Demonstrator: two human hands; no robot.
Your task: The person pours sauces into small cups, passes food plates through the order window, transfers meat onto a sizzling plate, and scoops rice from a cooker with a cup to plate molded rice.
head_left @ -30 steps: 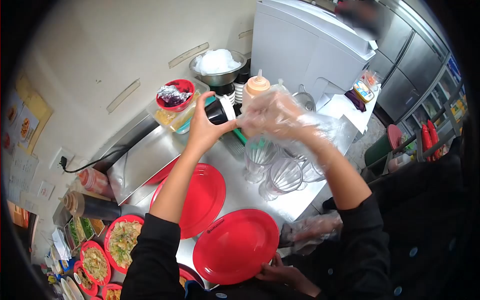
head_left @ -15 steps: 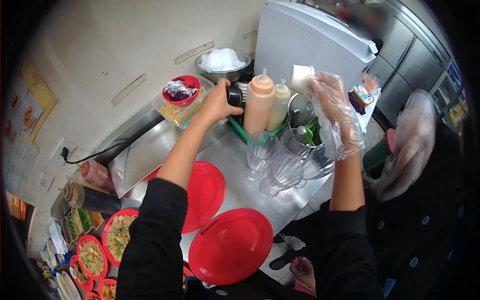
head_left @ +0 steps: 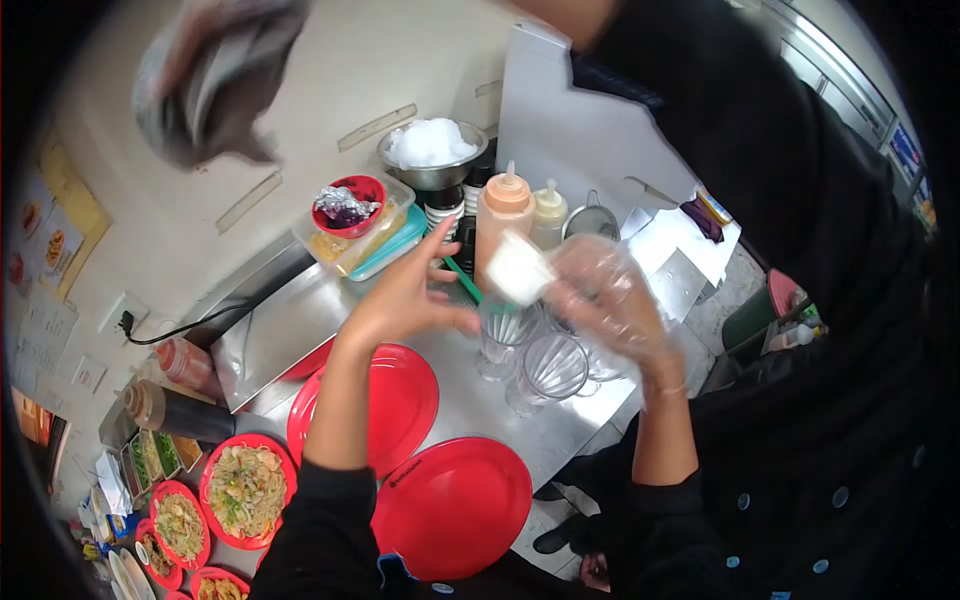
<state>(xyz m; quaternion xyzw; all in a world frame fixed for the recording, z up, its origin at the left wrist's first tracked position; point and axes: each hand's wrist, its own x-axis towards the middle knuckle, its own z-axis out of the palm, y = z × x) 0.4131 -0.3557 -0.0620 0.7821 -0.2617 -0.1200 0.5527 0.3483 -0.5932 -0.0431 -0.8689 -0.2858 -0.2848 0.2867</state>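
My bare left hand (head_left: 405, 300) is held over the counter with fingers apart and nothing in it. My right hand (head_left: 610, 300), in a clear plastic glove, grips a small white cup (head_left: 520, 267), blurred by motion. The cup is tilted above several clear fluted dessert glasses (head_left: 553, 368). Behind it stand a squeeze bottle of orange-pink sauce (head_left: 506, 205) and a paler squeeze bottle (head_left: 549, 215). Black-and-white ribbed containers (head_left: 443, 207) are just beyond my left fingers. Two red oval plates (head_left: 455, 510) lie below my hands, one partly behind my left forearm.
A co-worker's dark sleeve (head_left: 740, 140) crosses the upper right; a blurred gloved hand (head_left: 215, 85) is at upper left. A metal bowl of white fluffy stuff (head_left: 432, 175) and a red bowl with foil (head_left: 368, 190) stand at the wall. Plates of noodles (head_left: 248, 490) are at left.
My left hand has drawn back from the dark container towards me, empty. My right hand has brought the white cup down and left. The co-worker's arm now reaches across the top.
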